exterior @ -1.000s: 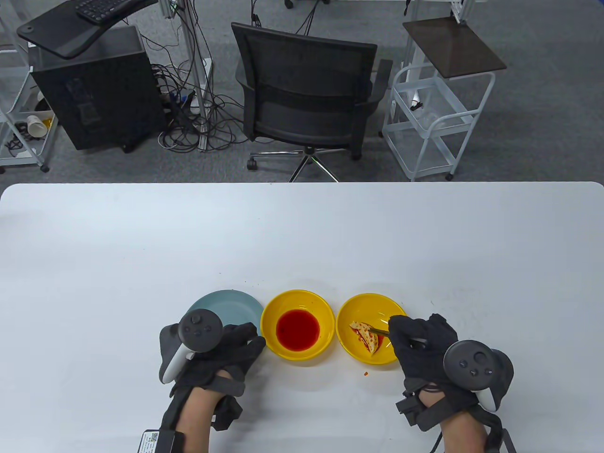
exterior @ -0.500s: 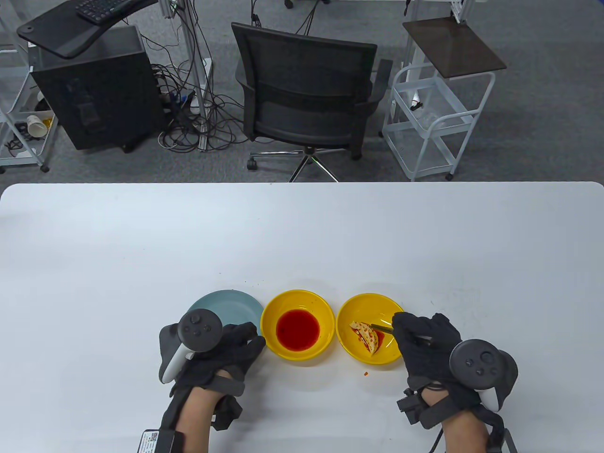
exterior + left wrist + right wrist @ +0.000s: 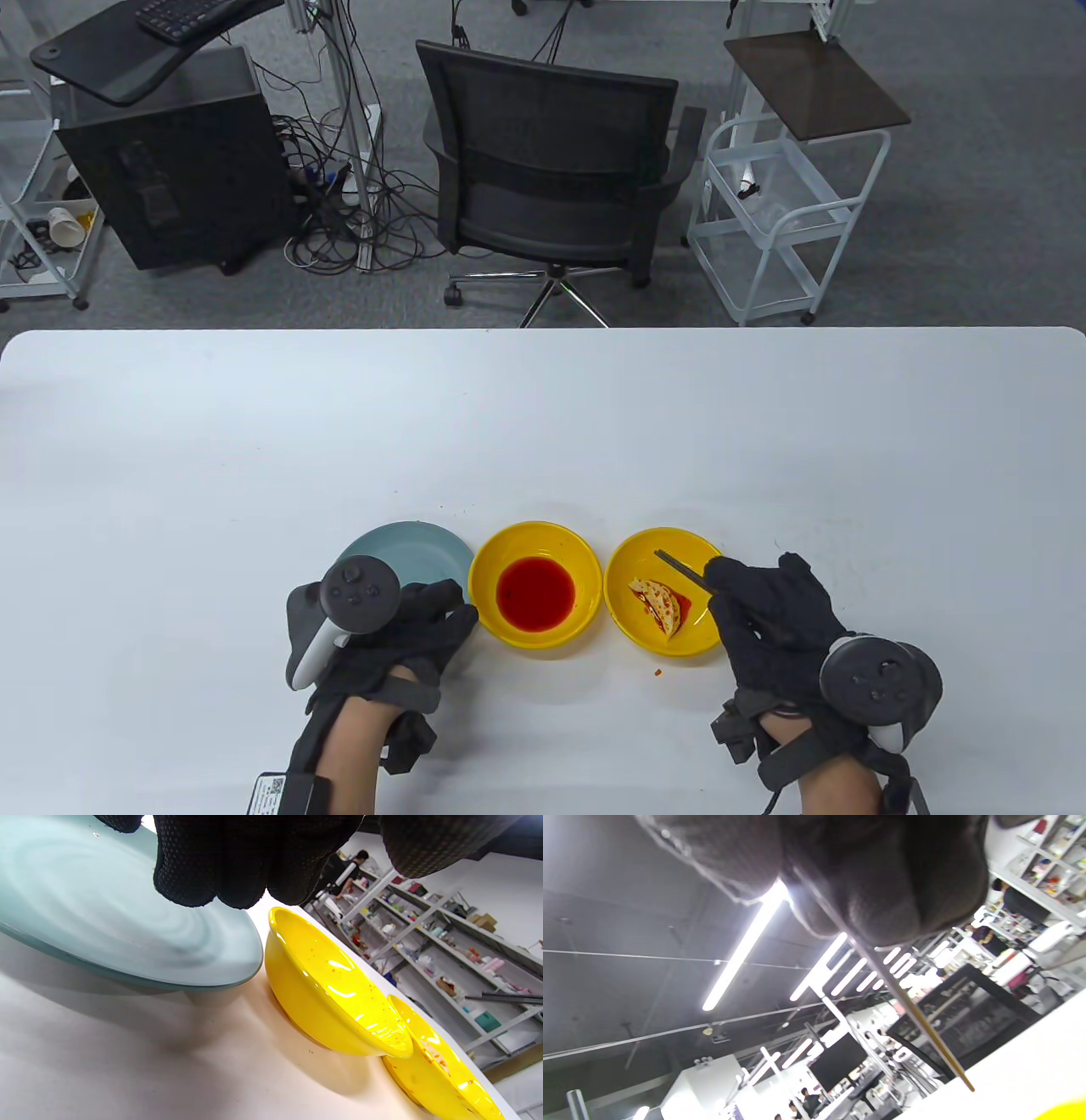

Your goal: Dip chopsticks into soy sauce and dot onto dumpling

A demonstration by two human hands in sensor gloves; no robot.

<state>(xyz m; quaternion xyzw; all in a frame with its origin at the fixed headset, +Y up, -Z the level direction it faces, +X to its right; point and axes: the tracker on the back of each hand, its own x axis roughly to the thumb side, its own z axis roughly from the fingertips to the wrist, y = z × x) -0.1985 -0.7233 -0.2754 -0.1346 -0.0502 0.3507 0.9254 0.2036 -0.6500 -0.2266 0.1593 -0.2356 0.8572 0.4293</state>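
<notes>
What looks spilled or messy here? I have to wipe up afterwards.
A small red spot lies on the table just outside the right bowl, near its front edge. The dumpling is red-smeared, with sauce pooled beside it. Red specks dot the middle bowl. Nothing is tipped or broken.

The table view looks steeply down on the tabletop (image 3: 543,407) from above its near edge. The left wrist view sits low and close, tilted, sharing the blue plate (image 3: 106,925) and sauce bowl (image 3: 331,993). The right wrist view tilts up toward the ceiling.
</notes>
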